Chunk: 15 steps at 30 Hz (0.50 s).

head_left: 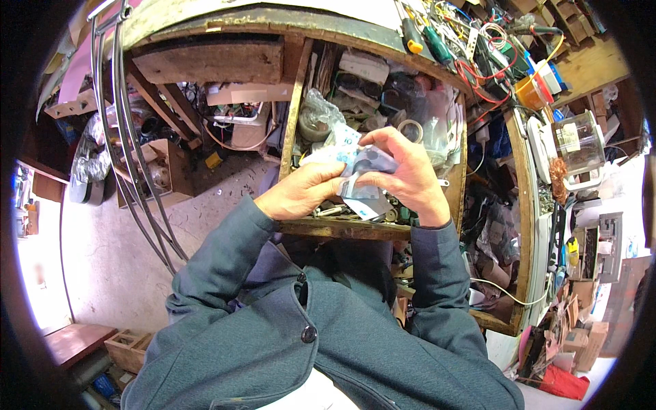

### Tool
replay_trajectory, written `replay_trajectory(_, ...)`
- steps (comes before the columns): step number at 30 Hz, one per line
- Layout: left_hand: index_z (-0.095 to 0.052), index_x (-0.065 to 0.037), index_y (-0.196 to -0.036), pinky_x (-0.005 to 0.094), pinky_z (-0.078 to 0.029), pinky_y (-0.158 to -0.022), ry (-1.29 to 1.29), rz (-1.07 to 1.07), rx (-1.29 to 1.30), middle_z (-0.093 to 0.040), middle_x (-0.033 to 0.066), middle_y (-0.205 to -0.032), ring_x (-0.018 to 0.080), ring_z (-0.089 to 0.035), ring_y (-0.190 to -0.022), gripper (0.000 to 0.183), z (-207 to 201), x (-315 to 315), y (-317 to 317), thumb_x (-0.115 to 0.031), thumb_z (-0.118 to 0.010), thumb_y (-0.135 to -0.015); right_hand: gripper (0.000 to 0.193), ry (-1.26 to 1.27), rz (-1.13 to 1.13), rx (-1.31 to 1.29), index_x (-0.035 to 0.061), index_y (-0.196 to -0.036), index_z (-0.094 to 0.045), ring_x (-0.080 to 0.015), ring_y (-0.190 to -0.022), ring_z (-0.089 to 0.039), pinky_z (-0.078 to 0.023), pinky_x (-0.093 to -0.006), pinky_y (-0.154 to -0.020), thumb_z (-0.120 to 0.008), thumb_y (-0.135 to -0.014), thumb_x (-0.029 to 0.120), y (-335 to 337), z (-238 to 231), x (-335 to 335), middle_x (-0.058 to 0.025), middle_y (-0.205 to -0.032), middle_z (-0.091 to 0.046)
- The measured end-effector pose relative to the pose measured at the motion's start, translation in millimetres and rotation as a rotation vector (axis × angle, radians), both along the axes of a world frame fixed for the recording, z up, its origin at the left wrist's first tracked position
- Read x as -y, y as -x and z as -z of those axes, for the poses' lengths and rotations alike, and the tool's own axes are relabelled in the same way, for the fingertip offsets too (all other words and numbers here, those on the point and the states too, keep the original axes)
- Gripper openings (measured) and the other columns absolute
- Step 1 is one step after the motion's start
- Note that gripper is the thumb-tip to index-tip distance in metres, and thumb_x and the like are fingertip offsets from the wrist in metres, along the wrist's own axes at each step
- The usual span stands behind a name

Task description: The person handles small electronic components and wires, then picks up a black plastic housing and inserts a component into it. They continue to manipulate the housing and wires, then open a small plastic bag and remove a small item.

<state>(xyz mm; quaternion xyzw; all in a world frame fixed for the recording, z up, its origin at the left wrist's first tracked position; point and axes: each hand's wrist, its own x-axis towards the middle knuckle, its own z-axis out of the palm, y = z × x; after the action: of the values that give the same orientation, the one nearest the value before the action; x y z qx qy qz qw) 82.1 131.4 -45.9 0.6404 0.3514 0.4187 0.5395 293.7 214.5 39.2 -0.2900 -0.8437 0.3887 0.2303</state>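
Over an open wooden drawer, both my hands hold a small bluish see-through plastic packet with white, blue-printed parts. My left hand grips its left side, thumb and fingers closed on it. My right hand curves over the other side, its thumb and forefinger pinching the plastic. What the packet contains cannot be made out. Beneath the hands the drawer is full of loose parts, with a roll of tape, a crumpled clear bag and small metal pieces near its front.
Tangled wires and test leads lie on the bench at the upper right, near screwdrivers. A clear-walled container stands at the right. Bent metal tubes rise at the left, beside a cardboard box on the floor.
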Motion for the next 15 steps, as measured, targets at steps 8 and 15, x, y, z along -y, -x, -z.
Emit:
replay_trajectory(8,-0.065,0.000,-0.117,0.0432,-0.051,-0.091,-0.253,-0.208,-0.083,-0.068,0.0218,-0.109,0.0379,-0.066,-0.105,0.023,-3,2,-6,0.000,-0.056,-0.095,0.028,-0.138,0.099,0.075,0.0025,-0.110,-0.068,-0.0236,-0.085,-0.065,-0.052,-0.0333,-0.074,-0.078,-0.092,0.021,8,-5,4,-0.0108,-0.093,-0.066)
replay_trajectory(15,-0.060,-0.002,-0.128,0.0427,-0.052,-0.089,-0.312,-0.206,-0.265,-0.068,0.0221,-0.107,0.0392,-0.066,-0.103,0.033,-20,6,3,0.000,-0.056,-0.096,0.027,-0.039,-0.101,0.138,0.0018,-0.116,-0.069,-0.0176,-0.087,-0.064,-0.050,-0.0305,-0.077,-0.074,-0.095,0.018,3,-13,-3,-0.0076,-0.100,-0.071)
